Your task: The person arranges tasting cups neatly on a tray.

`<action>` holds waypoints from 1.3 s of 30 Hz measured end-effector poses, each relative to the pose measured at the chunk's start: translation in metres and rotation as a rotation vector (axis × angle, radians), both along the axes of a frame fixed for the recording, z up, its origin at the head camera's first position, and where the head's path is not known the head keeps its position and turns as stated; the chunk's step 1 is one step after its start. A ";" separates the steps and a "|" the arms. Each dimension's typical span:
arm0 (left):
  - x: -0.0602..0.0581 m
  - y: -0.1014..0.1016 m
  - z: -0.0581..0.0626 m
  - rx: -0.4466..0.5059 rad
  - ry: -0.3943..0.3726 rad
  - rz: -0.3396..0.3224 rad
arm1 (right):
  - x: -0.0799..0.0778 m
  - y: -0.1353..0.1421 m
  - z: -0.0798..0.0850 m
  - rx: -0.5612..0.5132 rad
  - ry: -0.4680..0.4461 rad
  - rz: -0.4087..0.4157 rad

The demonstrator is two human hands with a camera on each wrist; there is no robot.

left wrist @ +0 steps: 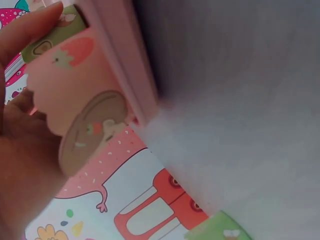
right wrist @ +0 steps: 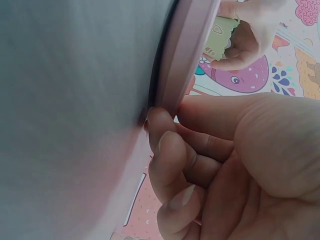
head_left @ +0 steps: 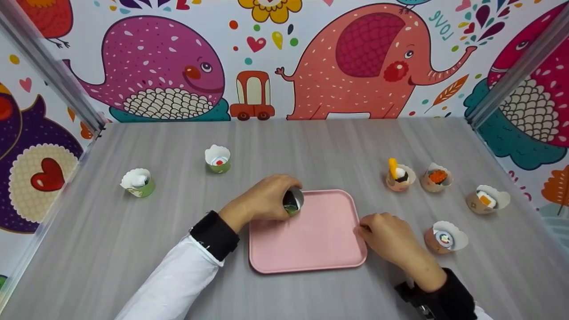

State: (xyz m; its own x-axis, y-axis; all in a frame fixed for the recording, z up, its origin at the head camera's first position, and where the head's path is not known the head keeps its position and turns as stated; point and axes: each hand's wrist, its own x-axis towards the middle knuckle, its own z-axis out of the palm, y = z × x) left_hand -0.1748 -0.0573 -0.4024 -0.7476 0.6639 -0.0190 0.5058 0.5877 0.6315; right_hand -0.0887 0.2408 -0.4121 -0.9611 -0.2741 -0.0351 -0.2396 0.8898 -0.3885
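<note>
A pink rectangular tray (head_left: 311,235) lies on the table. Over its upper left part my left hand (head_left: 269,198) grips a green paper cup (head_left: 291,209) with something dark in it. In the left wrist view a pink paper cup (left wrist: 75,75) with a strawberry print stands beside the palm at the tray's rim; the hand hides it from the head view. My right hand (head_left: 389,238) pinches the tray's right edge, thumb on one side and fingertips (right wrist: 161,120) on the other.
Two green paper cups, one nearer (head_left: 138,183) and one farther (head_left: 218,160), stand at left. At right are several pinkish-brown cups, holding toy-like sushi pieces such as the orange-topped one (head_left: 438,177). Printed panels (head_left: 311,58) wall the back and sides.
</note>
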 end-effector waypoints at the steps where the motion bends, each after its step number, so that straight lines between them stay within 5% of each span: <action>1: 0.000 0.000 0.000 0.000 -0.004 0.002 | 0.000 0.000 0.000 0.001 0.001 0.000; 16: 0.003 -0.006 0.004 -0.038 -0.009 0.007 | 0.001 0.000 0.001 0.013 0.010 0.013; 22: 0.009 -0.015 0.010 0.002 0.080 0.008 | 0.001 0.001 0.000 0.006 0.043 0.023; 29: 0.019 -0.031 0.015 0.079 0.131 0.094 | 0.001 0.002 0.000 0.008 0.031 0.019; 39: 0.019 -0.068 0.007 0.114 0.333 0.247 | 0.001 0.000 0.000 0.013 0.024 0.031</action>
State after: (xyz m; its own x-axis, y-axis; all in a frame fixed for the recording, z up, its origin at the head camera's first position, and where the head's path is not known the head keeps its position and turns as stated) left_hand -0.1556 -0.1249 -0.3954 -0.8376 0.4479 0.3129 0.5455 0.6529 0.5255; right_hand -0.0876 0.2412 -0.4121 -0.9528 -0.3033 -0.0157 -0.2761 0.8866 -0.3711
